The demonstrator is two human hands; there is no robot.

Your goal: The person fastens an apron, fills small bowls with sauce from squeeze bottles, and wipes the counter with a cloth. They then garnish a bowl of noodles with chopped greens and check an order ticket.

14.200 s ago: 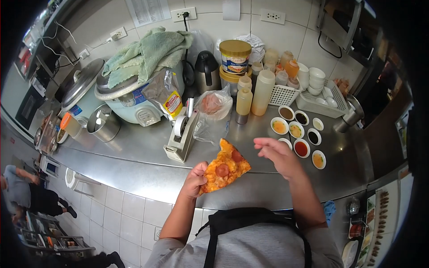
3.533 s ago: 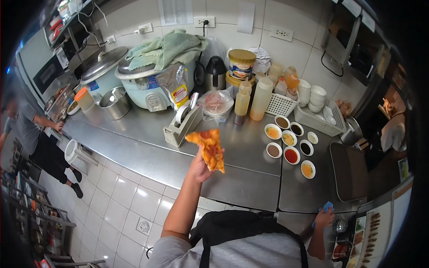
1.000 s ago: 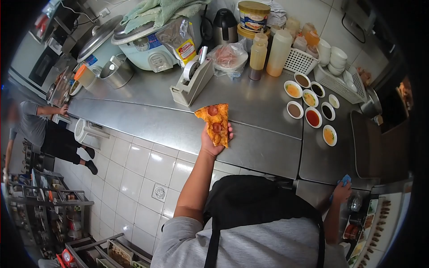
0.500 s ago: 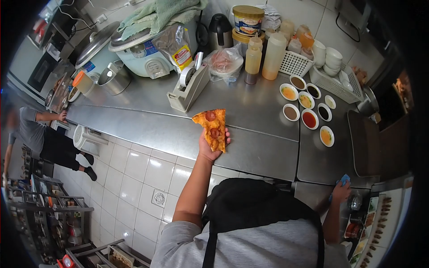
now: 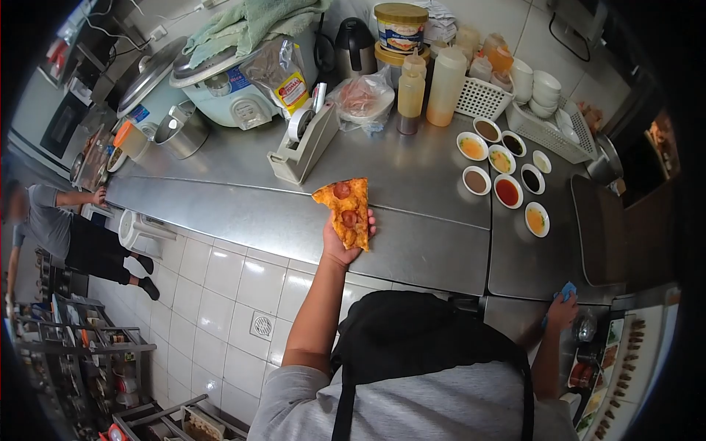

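Observation:
A pizza slice (image 5: 346, 209) with pepperoni lies on my left hand (image 5: 340, 246), its fingers curled round the underside, above the front edge of the steel counter (image 5: 426, 235). At the lower right, my right hand (image 5: 562, 312) is closed on a blue cloth (image 5: 567, 291) on the lower steel surface. Several small white bowls of sauce, one with red sauce (image 5: 507, 192), stand on the counter to the right of the slice. Behind the slice is a tape dispenser (image 5: 303, 143).
Squeeze bottles (image 5: 445, 88), a bagged bowl (image 5: 362, 101), rice cookers (image 5: 239, 95), a metal pot (image 5: 182, 132) and a basket of bowls (image 5: 555, 132) line the back. A dark tray (image 5: 599, 231) lies right. Another person (image 5: 55, 220) stands at the far left.
My right hand, raised near the slice in the oldest frame, is now down at the lower right on the blue cloth. The slice has turned in my left hand. The other person now touches the counter.

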